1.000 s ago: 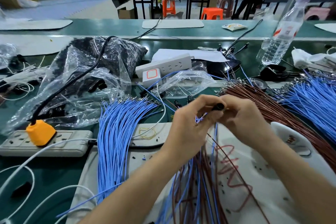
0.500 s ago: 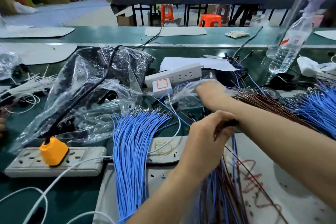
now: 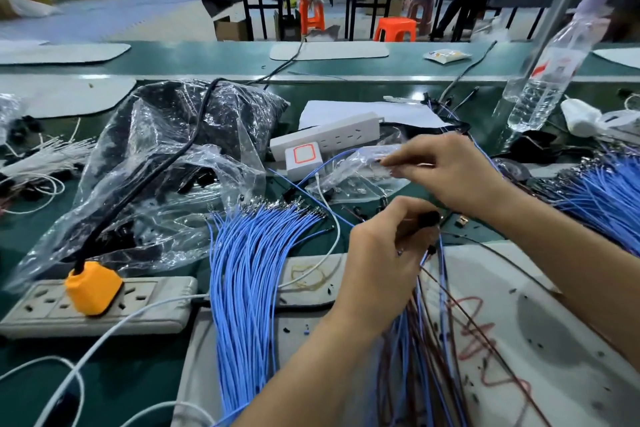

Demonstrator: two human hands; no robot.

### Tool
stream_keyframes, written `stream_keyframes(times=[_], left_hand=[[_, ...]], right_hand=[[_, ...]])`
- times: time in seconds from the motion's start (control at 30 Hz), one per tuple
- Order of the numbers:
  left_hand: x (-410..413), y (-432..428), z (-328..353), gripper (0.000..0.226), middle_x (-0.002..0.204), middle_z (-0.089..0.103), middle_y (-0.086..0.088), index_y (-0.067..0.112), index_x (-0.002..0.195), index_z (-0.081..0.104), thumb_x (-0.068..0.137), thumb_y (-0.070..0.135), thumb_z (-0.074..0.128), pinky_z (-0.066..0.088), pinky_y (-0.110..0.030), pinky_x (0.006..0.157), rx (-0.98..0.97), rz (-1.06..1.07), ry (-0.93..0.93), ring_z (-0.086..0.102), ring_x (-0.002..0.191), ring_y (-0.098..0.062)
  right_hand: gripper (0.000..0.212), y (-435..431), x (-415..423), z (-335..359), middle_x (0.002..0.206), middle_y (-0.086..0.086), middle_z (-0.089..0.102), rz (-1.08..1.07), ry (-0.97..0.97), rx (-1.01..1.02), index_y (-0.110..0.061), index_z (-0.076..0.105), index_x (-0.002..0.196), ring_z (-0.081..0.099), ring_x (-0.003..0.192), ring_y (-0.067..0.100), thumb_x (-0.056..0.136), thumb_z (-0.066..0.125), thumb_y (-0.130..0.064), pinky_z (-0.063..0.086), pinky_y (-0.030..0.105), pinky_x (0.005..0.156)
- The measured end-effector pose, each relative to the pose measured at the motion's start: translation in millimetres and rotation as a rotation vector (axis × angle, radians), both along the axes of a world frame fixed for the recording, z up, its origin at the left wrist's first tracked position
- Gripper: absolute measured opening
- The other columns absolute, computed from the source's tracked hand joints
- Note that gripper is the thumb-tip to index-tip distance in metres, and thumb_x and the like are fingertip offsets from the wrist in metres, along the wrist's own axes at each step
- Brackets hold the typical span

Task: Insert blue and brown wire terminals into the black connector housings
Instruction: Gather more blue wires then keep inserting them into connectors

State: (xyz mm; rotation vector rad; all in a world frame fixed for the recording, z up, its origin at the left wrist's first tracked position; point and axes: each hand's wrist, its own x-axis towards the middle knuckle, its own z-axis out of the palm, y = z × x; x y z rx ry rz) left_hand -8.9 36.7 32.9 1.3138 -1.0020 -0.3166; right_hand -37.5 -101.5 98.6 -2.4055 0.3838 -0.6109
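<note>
Right hand — off connector, onto bag

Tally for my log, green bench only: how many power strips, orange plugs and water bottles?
Power strips: 2 (grey strip, white strip)
Orange plug: 1
Water bottle: 1
Total: 4

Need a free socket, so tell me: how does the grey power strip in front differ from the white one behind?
The grey power strip holds an orange plug; the white power strip shows no plug in its visible sockets. The grey strip looks yellowed and grimy, the white strip clean. The grey strip lies at the front left, the white strip farther back, mid-bench. Both are long multi-socket strips, sockets facing up.
</note>
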Motion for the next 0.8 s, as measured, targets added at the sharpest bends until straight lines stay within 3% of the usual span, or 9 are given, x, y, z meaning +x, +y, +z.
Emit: stream_keyframes(times=[0.13,0.27,0.4,0.53,0.67,0.8], left_hand=[[-2.9,0.2,0.6,0.02,0.09,0.065,-0.005,0.005,0.099,0.059,0.087,-0.012,0.056,0.043,-0.008,0.069,0.018,-0.072,0.055,0.06,0.074,0.005],[-1.7,-0.8,1.0,0.019,0.084,0.064,-0.004,0.002,0.098,0.059,0.087,-0.014,0.057,0.046,-0.011,0.07,0.036,-0.049,0.037,0.06,0.073,-0.004],[-2.6,0.3,-0.7,0.024,0.085,0.066,0.001,0.011,0.096,0.06,0.086,-0.01,0.06,0.05,-0.016,0.076,0.056,-0.043,-0.018,0.064,0.079,-0.002],[-0.7,1.1,-4.8,0.016,0.09,0.07,-0.005,0.007,0.099,0.064,0.086,-0.003,0.063,0.055,-0.029,0.083,0.071,-0.037,-0.076,0.067,0.084,-0.009],[-2.3,1.9,-2.7,0.018,0.094,0.073,-0.003,0.009,0.105,0.067,0.088,0.002,0.063,0.055,-0.034,0.084,0.127,-0.05,-0.132,0.069,0.088,-0.012],[-0.3,2.8,-4.3,0.022,0.087,0.071,0.009,0.013,0.106,0.07,0.088,0.002,0.063,0.053,-0.03,0.079,0.17,-0.038,-0.203,0.064,0.079,-0.003]], right_hand=[[0.019,25.4,-64.5,-0.3,0.082,-0.005,0.075,0.019,-0.281,0.31,-0.021,0.073,0.087,0.071,0.076,0.008,0.079,0.071,-0.003,0.054,0.015,0.075],[0.012,46.5,-85.6,-20.8,0.082,-0.01,0.074,-0.017,-0.385,0.356,-0.025,0.073,0.083,0.07,0.077,0.008,0.072,0.071,-0.02,0.054,0.018,0.079],[0.032,44.8,-87.8,-33.4,0.085,-0.007,0.07,-0.071,-0.398,0.233,-0.026,0.071,0.083,0.067,0.083,0.007,0.077,0.072,0.005,0.052,0.018,0.08],[0.026,42.8,-90.4,-31.3,0.084,-0.009,0.067,-0.073,-0.332,-0.004,-0.017,0.074,0.082,0.063,0.081,0.002,0.075,0.073,0.009,0.048,0.009,0.073],[0.021,39.3,-95.7,-23.7,0.083,0.0,0.066,-0.006,-0.246,-0.233,-0.007,0.072,0.082,0.063,0.075,0.011,0.072,0.074,0.011,0.05,0.023,0.072],[0.018,35.2,-99.0,-15.1,0.079,0.001,0.066,0.065,-0.131,-0.242,-0.006,0.072,0.082,0.064,0.071,0.015,0.073,0.075,0.009,0.052,0.032,0.069]])
